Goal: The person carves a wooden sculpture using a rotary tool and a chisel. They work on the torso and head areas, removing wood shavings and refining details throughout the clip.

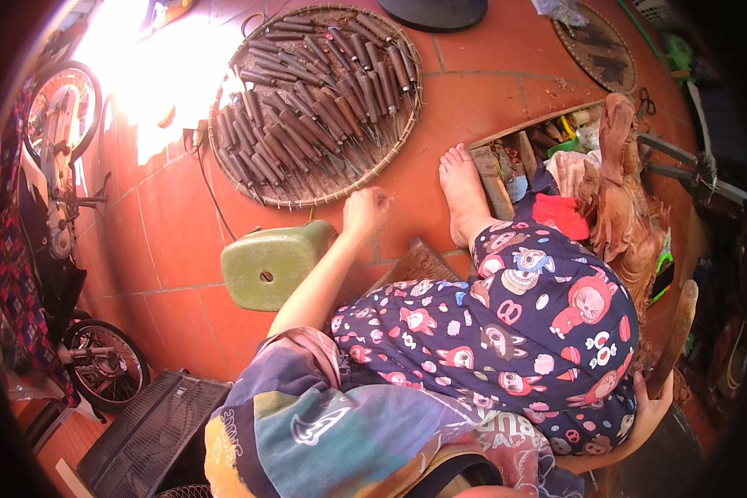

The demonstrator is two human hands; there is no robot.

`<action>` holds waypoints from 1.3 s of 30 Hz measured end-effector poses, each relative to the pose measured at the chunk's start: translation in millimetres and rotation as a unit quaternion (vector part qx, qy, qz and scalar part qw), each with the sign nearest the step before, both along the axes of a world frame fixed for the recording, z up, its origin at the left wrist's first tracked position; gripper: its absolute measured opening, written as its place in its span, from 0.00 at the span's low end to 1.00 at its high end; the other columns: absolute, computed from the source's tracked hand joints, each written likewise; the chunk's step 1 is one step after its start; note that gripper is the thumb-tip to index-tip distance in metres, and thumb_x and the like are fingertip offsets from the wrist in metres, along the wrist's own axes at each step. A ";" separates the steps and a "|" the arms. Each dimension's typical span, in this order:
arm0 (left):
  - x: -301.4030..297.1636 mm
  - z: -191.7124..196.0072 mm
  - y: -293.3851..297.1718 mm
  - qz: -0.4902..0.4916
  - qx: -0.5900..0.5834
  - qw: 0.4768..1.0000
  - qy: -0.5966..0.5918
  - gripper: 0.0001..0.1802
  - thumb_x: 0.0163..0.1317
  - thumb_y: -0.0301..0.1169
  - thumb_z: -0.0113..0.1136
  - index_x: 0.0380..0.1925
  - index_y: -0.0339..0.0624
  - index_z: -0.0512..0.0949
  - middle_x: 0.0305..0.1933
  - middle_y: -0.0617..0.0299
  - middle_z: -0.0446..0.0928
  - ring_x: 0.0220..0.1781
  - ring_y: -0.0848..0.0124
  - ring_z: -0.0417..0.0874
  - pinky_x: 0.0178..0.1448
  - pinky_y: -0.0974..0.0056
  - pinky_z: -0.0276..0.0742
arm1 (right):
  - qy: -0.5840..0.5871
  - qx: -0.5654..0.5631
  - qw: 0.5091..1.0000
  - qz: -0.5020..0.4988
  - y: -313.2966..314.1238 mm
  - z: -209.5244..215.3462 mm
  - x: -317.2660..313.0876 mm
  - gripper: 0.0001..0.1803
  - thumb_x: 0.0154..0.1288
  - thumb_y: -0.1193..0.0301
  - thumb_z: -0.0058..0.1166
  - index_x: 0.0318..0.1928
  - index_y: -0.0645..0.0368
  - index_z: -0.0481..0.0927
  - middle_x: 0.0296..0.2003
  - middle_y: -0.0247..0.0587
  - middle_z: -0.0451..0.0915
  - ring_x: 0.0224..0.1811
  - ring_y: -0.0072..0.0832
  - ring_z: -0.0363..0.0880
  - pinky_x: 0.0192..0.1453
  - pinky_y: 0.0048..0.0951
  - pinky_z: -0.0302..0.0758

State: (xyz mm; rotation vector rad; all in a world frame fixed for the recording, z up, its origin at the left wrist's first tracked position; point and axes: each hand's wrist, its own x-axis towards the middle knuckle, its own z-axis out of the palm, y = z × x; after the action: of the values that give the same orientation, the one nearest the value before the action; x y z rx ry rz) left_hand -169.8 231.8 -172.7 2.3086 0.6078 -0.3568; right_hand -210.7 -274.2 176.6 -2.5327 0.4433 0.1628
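My left hand (367, 212) hovers at the near rim of a round woven tray (224, 162), its fingers curled in; whatever they may hold is too small to make out. On that tray lie many carving chisels (307, 133) with dark wooden handles and thin metal blades. Down at the right, beside my thigh, my right hand (651, 411) is closed round the lower end of a curved wooden stick (678, 332), which points upward. A reddish-brown wood carving (627, 212) stands just past my knee, knobbly and partly hidden by my patterned trousers.
A green plastic stool (278, 266) stands under my left forearm. Beyond my bare foot sits a wooden box (494, 183) of cloths and odds and ends. A bicycle (66, 158) stands at the left, a second round tray (598, 54) at the far right.
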 end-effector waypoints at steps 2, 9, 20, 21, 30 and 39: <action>9.3 -3.3 20.7 0.065 0.001 0.998 -0.010 0.12 0.60 0.39 0.64 0.36 0.44 0.88 0.34 0.47 0.85 0.38 0.50 0.87 0.47 0.54 0.82 | -0.007 0.000 1.000 0.009 2.8 -1.4 1.1 0.24 0.60 0.75 0.65 0.55 0.66 0.74 0.41 0.32 0.75 0.44 0.21 0.72 0.52 0.24 0.68; 58.4 -24.3 73.2 0.193 0.154 0.968 0.035 0.15 0.59 0.42 0.67 0.34 0.41 0.88 0.38 0.44 0.85 0.44 0.49 0.87 0.52 0.51 0.81 | 0.004 0.034 0.999 -0.030 19.5 6.0 9.0 0.27 0.58 0.79 0.65 0.59 0.68 0.74 0.47 0.35 0.79 0.49 0.23 0.76 0.58 0.24 0.69; 23.7 -6.8 118.9 0.249 0.132 0.957 0.067 0.17 0.54 0.46 0.70 0.37 0.47 0.88 0.39 0.46 0.85 0.47 0.53 0.87 0.54 0.55 0.79 | 0.038 0.030 0.998 -0.046 1.6 4.3 -4.8 0.24 0.58 0.77 0.65 0.55 0.66 0.74 0.36 0.30 0.74 0.39 0.19 0.71 0.48 0.21 0.68; 12.4 -15.7 142.6 0.260 0.124 0.956 0.061 0.17 0.54 0.46 0.69 0.37 0.47 0.88 0.40 0.46 0.85 0.47 0.53 0.87 0.54 0.54 0.79 | 0.052 0.029 0.997 -0.047 2.4 4.5 -4.1 0.22 0.58 0.77 0.65 0.53 0.65 0.74 0.34 0.29 0.72 0.37 0.18 0.70 0.45 0.20 0.68; 11.5 17.4 152.7 0.131 0.157 0.971 0.122 0.17 0.56 0.49 0.68 0.36 0.49 0.88 0.35 0.51 0.86 0.44 0.54 0.87 0.52 0.54 0.80 | 0.007 0.043 0.998 -0.053 12.7 1.7 0.7 0.18 0.60 0.78 0.63 0.50 0.64 0.74 0.32 0.27 0.68 0.33 0.17 0.66 0.39 0.19 0.65; -16.2 5.9 81.5 -0.222 0.135 0.928 0.268 0.13 0.53 0.45 0.69 0.31 0.50 0.88 0.33 0.51 0.86 0.41 0.54 0.87 0.49 0.55 0.82 | 0.014 0.044 0.998 -0.042 25.9 6.2 10.4 0.21 0.61 0.74 0.65 0.54 0.66 0.75 0.36 0.28 0.71 0.39 0.17 0.69 0.47 0.20 0.66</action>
State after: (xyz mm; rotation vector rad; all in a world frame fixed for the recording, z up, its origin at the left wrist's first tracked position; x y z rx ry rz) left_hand -186.0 313.2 -166.8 2.6152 0.3913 -1.2143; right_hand -200.3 -248.3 182.8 -2.4246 0.5404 0.1815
